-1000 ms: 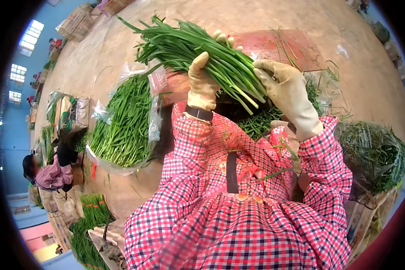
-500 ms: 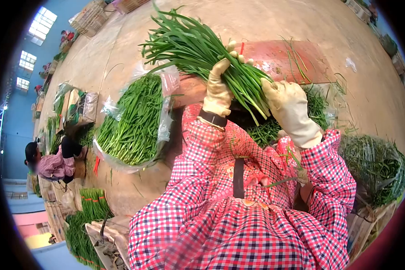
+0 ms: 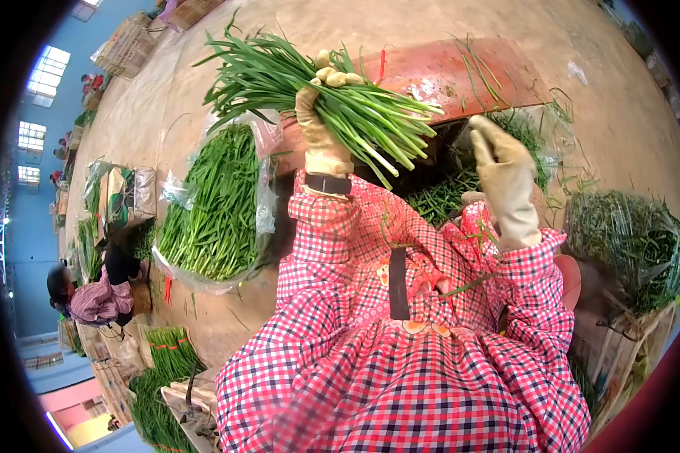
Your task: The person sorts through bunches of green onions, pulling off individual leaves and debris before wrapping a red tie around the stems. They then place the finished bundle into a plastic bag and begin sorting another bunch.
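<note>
My left hand (image 3: 321, 132), in a cream glove, grips a bunch of garlic chives (image 3: 378, 124) round its middle. The leafy tops fan out to the upper left, and the pale stem ends point right and down. My right hand (image 3: 504, 174), gloved too, is apart from the bunch on its right, fingers stretched out and holding nothing. Beneath the bunch lies a red board (image 3: 461, 72), with a thin red strip (image 3: 381, 66) and a few loose leaves (image 3: 480, 68) on it. Loose greens (image 3: 461, 181) lie below the board, near my right hand.
Left of me stands a plastic-lined pile of cut chives (image 3: 211, 204). On the right is a plastic-wrapped bag of greens (image 3: 627, 245). Tied bundles (image 3: 172, 351) stand at lower left. A person (image 3: 102, 294) sits at far left near a wrapped box (image 3: 136, 192).
My right hand has let go of the stem ends and drawn away to the right and down, its fingers opening. My left hand has moved the bunch left, and its stems now lie more level.
</note>
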`<state>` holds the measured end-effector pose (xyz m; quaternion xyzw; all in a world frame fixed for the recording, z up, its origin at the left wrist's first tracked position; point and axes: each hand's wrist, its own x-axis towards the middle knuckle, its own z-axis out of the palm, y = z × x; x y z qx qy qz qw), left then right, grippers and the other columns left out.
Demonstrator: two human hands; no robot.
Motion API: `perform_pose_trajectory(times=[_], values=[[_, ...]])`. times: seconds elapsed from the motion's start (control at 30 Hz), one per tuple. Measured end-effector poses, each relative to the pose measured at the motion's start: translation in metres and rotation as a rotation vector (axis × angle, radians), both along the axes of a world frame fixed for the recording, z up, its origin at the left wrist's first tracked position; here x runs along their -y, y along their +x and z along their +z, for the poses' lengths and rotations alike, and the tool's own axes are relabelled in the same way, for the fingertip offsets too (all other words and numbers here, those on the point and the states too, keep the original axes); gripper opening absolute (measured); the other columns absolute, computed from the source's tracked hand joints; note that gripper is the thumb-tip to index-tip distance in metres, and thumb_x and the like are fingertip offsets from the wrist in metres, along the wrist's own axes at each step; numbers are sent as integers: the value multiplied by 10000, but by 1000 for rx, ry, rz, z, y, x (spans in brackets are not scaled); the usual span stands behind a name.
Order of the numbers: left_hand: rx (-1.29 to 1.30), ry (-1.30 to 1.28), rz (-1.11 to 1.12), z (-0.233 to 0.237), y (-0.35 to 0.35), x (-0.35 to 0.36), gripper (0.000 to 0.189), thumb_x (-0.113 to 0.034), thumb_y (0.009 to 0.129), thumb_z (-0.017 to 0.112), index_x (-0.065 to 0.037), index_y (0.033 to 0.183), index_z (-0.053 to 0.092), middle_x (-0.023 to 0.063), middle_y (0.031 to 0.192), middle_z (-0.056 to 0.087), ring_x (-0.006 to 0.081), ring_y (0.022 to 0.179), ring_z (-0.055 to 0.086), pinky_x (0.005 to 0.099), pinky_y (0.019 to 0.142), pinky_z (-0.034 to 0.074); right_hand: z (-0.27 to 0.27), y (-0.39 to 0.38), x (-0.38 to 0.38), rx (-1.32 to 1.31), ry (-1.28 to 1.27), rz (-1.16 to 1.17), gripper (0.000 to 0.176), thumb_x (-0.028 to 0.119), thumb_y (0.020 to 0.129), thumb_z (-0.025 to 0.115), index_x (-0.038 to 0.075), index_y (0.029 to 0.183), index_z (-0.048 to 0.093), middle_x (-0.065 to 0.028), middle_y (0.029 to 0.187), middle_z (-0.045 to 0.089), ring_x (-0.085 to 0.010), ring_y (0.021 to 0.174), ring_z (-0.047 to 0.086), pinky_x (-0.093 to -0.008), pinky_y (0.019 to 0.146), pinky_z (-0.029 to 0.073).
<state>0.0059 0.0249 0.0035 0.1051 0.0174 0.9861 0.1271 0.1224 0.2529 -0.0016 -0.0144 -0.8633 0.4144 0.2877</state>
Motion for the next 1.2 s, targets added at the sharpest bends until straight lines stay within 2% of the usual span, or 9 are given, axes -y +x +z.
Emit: perform_pose_trajectory(times=[0.17, 0.27, 0.37, 0.7, 0.87, 1.03, 1.13, 1.17, 1.2], values=[[-43, -202, 157, 7, 4, -4, 498, -52, 796, 700, 45, 1255, 533, 13, 862, 585, 160, 842, 577, 335, 921, 455, 68, 18, 24, -86, 208, 2, 609, 247, 846, 725, 9, 1355, 490, -208, 1317, 555, -325, 1185, 565, -391, 1024, 447], [-144, -275, 181, 4, 4, -7, 483, -75, 823, 686, 42, 1265, 531, 28, 913, 615, 169, 864, 597, 358, 947, 465, 66, 25, 75, -103, 445, 77, 1035, 437, 735, 782, -58, 1476, 255, -239, 1493, 353, -349, 1380, 358, -406, 1159, 294], [-167, -372, 215, 3, 9, -7, 440, -89, 842, 659, 16, 1253, 538, 26, 930, 620, 173, 888, 605, 383, 983, 465, 29, 4, 103, -108, 350, 70, 1099, 335, 640, 861, -70, 1455, 245, -257, 1399, 444, -407, 1293, 441, -457, 1133, 323], [128, -555, 227, -22, 70, 43, 383, -41, 843, 557, 47, 1216, 555, 79, 956, 630, 233, 890, 616, 416, 939, 507, -56, -3, 129, -72, 616, 193, 1091, 295, 609, 847, -97, 1442, 264, -188, 1295, 508, -347, 1231, 486, -464, 1066, 361], [263, -571, 258, -30, 75, 49, 355, -42, 860, 566, 13, 1211, 564, 58, 949, 637, 206, 886, 622, 362, 892, 533, -85, 0, 138, -14, 289, 417, 877, 93, 703, 662, -104, 1451, 249, -184, 1102, 572, -340, 887, 596, -418, 788, 502], [345, -761, 250, -26, 44, 37, 319, -100, 922, 515, 3, 1221, 549, 125, 1034, 636, 254, 981, 627, 356, 904, 527, -82, -23, 131, 164, 159, 346, 766, 118, 755, 724, 28, 1416, 347, -251, 1124, 617, -413, 971, 631, -465, 778, 529], [-258, -1207, 390, -48, 27, 42, 344, -83, 964, 537, -5, 1296, 493, 159, 1247, 562, 294, 1193, 558, 437, 1045, 479, -65, -43, 121, 488, 42, 315, 624, 263, 836, 687, 20, 1352, 436, -258, 913, 665, -450, 867, 643, -496, 753, 526], [-3, -970, 176, -36, 22, 40, 394, -40, 980, 493, -19, 1370, 440, 167, 1357, 502, 307, 1244, 526, 444, 1083, 444, -66, -47, 114, 351, 26, 350, 568, 236, 838, 696, 10, 1307, 468, -199, 841, 681, -379, 742, 672, -444, 662, 540], [-253, -1175, 203, -30, 19, 43, 414, -31, 977, 496, -14, 1385, 427, 169, 1384, 485, 302, 1261, 513, 447, 1093, 431, -64, -55, 106, 451, -176, 459, 523, 214, 835, 705, 14, 1270, 496, -155, 808, 675, -301, 698, 663, -390, 630, 534]])
